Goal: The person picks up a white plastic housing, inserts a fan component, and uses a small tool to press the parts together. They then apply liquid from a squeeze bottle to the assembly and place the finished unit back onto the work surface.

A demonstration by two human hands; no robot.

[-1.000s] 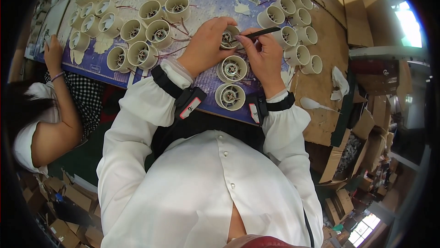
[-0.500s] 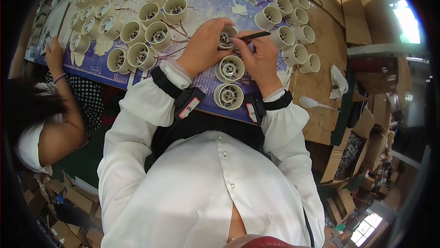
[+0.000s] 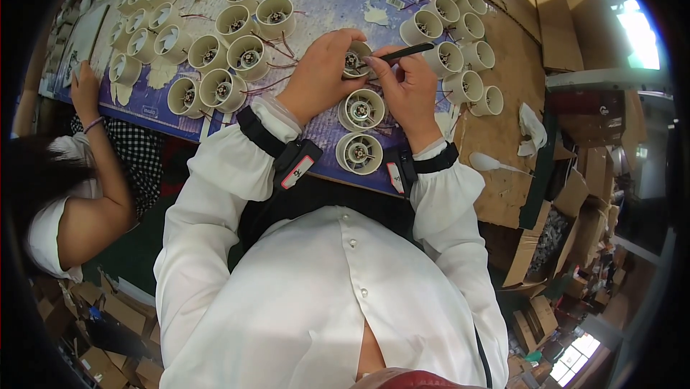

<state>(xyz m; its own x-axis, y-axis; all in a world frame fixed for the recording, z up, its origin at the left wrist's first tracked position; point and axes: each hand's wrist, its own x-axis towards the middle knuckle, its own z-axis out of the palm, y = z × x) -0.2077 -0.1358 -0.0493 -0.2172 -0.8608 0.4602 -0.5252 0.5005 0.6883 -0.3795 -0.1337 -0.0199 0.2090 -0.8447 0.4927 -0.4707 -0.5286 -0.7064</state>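
Holding cream cup (image 3: 359, 48), left hand (image 3: 318, 76) curled | right hand (image 3: 410, 90) angled inward, pinching black tool (image 3: 411, 50)

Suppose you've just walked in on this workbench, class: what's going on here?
A person in a white blouse is bent over a table. The left hand holds a cream round housing, while the right hand grips a slim black tool at it. Two similar housings stand nearer the person, and wired housings stand grouped to the left. A co-worker's hand is at the table's left side. Exactly what the tool's tip touches is too small to tell.
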